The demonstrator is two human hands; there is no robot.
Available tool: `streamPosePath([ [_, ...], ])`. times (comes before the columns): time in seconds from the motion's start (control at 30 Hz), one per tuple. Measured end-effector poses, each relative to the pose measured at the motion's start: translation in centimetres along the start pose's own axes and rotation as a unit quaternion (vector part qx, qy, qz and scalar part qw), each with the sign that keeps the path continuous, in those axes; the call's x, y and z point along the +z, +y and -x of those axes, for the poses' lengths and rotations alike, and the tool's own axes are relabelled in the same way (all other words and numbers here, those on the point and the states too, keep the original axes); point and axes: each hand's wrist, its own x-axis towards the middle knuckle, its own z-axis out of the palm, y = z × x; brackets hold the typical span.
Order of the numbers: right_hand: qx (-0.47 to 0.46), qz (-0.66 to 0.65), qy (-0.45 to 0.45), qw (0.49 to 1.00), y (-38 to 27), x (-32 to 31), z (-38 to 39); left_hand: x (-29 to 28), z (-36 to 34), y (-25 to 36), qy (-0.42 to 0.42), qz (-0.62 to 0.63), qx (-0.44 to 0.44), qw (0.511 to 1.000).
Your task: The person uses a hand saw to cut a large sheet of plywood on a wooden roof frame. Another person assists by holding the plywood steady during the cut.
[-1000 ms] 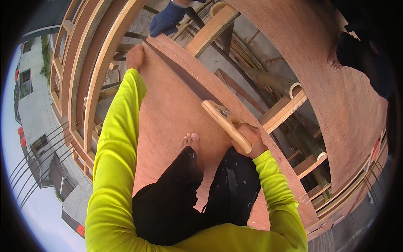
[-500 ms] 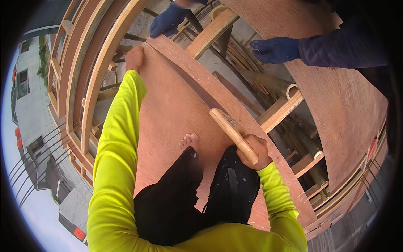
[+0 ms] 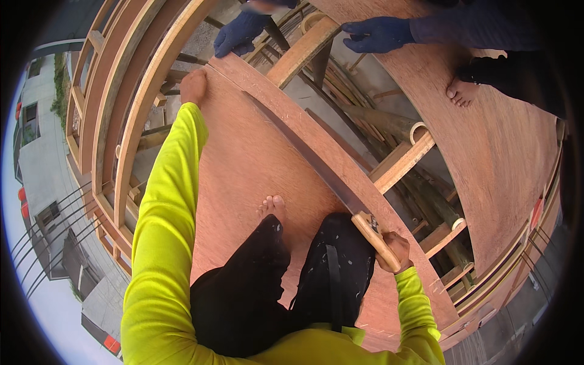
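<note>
My left hand (image 3: 193,86) is closed on the far end of a plywood sheet (image 3: 240,158), where my bare foot (image 3: 272,207) stands. My right hand (image 3: 395,246) grips the wooden handle of a handsaw (image 3: 304,155), whose long blade lies diagonally along a cut in the plywood. A narrow strip (image 3: 334,158) runs along the cut's right side. A co-worker's blue-gloved hand (image 3: 234,33) holds the far end of this strip; their other gloved hand (image 3: 377,33) is held out above the wooden framing.
Curved timber ribs (image 3: 143,109) stand on the left, with a building (image 3: 39,146) and wires beyond. On the right, crossbeams (image 3: 404,164) span a gap with bamboo poles (image 3: 389,118) below. The co-worker's bare foot (image 3: 459,92) stands on another plywood panel (image 3: 499,170).
My right hand has drawn the saw down and to the right, toward me, uncovering more blade. The co-worker's second gloved hand has entered from the right and moved up and left.
</note>
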Motion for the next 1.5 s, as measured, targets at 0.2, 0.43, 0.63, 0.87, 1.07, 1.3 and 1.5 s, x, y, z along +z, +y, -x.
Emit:
streamPosePath([
  [0.2, 0.005, -0.171, 0.026, 0.985, -1.2, 3.0, -9.9, 0.9, -1.0, -0.3, -0.014, 0.024, 0.012, 1.0],
  [0.43, 0.01, -0.062, 0.021, 0.998, 1.4, 1.9, 0.7, 1.4, 0.0, 1.0, 0.003, -0.019, -0.034, 0.999],
  [0.63, -0.008, -0.177, 0.056, 0.983, -1.1, 3.0, -6.7, 0.8, -0.6, -0.8, -0.006, 0.001, 0.045, 0.999],
  [0.87, -0.018, -0.11, 0.05, 0.992, 0.7, 0.7, -0.4, 0.8, 0.8, -0.7, 0.0, 0.036, -0.012, 0.999],
  [1.07, 0.022, -0.123, 0.026, 0.992, 0.4, 1.2, -1.3, 0.4, 1.3, -0.7, -0.009, 0.043, -0.01, 0.999],
  [1.3, 0.016, -0.063, -0.028, 0.997, -9.2, -6.8, 1.8, -0.6, 1.3, 2.4, -0.009, 0.006, -0.051, 0.999],
  [1.5, 0.191, -0.067, -0.13, 0.971, -22.2, -13.3, -3.8, 0.8, 2.0, 2.5, -0.012, -0.064, -0.06, 0.996],
])
